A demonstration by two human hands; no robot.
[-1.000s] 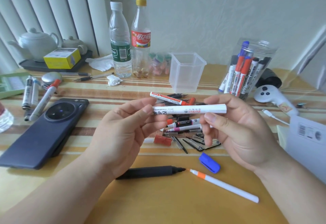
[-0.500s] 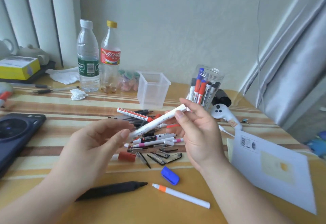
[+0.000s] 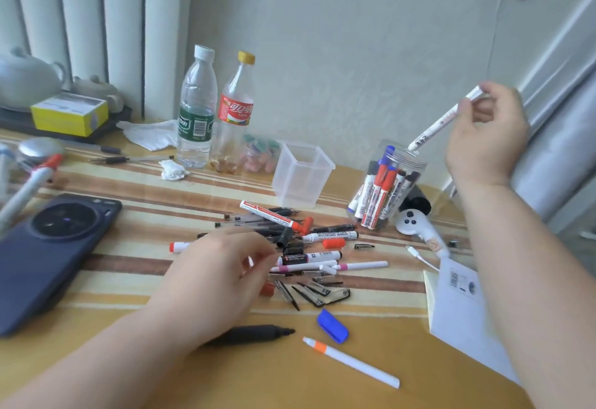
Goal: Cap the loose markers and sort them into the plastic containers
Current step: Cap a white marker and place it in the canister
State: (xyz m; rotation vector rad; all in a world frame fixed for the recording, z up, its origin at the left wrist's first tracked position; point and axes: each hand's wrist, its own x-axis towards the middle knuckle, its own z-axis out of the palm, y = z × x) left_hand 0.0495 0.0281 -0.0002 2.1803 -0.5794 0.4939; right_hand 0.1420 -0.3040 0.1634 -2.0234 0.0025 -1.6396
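Binning step: right hand (image 3: 483, 128) pinches white marker (image 3: 440, 121), lower end at round jar (image 3: 416, 166) mouth, far right. Left hand (image 3: 219, 275) hovers loose-fingered, empty, over desk pile (image 3: 332, 235). Next, I'd say: release, pick another.

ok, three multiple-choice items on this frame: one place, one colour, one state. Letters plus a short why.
1. Where is the lower end of the white marker that the right hand holds?
A) in the square tub
B) at the mouth of the round jar
C) on the phone

2. What colour is the loose cap beside the orange-banded marker?
A) blue
B) green
C) yellow

3. How is the big black marker nearest the camera?
A) capped
B) standing in a jar
C) lying uncapped

Answers:
1 B, its tip sits at the jar's rim.
2 A, the cap is plainly blue.
3 C, it lies flat with its bare tip showing.
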